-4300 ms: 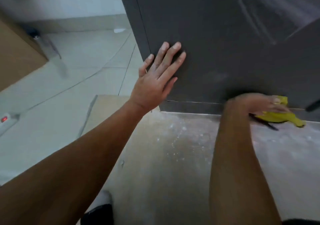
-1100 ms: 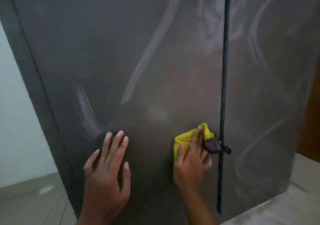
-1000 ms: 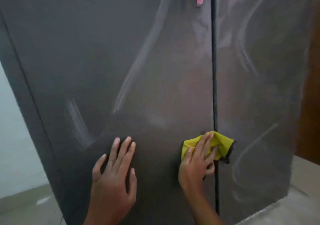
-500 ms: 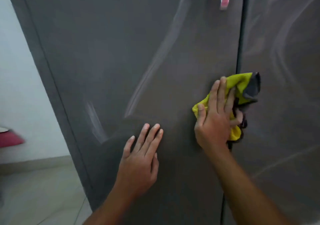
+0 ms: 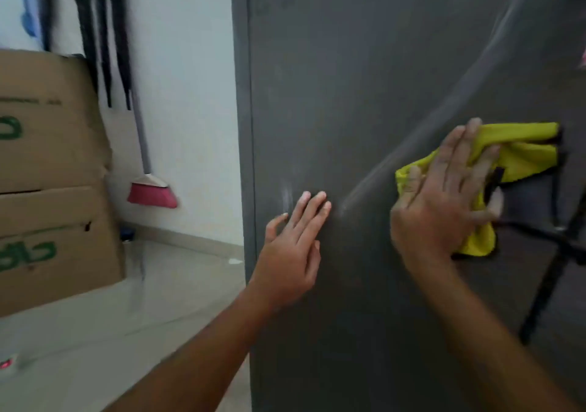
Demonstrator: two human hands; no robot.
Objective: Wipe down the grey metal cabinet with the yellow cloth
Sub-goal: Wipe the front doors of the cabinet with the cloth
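Head view: a tall grey metal cabinet [image 5: 364,78] fills the centre and right of the frame, its flat door face marked with pale curved streaks. A crumpled yellow cloth with a dark trim [image 5: 520,154] lies pressed against that face at the middle right.

The cloth looks soft, light and limp. It folds and bunches under the palm, so it is probably best handled by spreading a flat hand over its middle and pushing it into the metal rather than pinching a corner. The cabinet face looks stiff and smooth, and the cloth should slide across it easily.

The right hand [image 5: 440,202] lies flat on the cloth with its fingers straight and fanned toward the upper right, and the forearm comes up from the lower right corner. It holds the cloth by pressure only, not by a curled grip. The left hand [image 5: 291,253] rests bare on the door near the cabinet's left edge, at the centre of the frame, fingers straight and close together and pointing up, apparently as a brace.

At the left, stacked brown cardboard boxes [image 5: 47,173] stand on the floor, and a pink-bristled broom [image 5: 152,192] hangs on the white wall.
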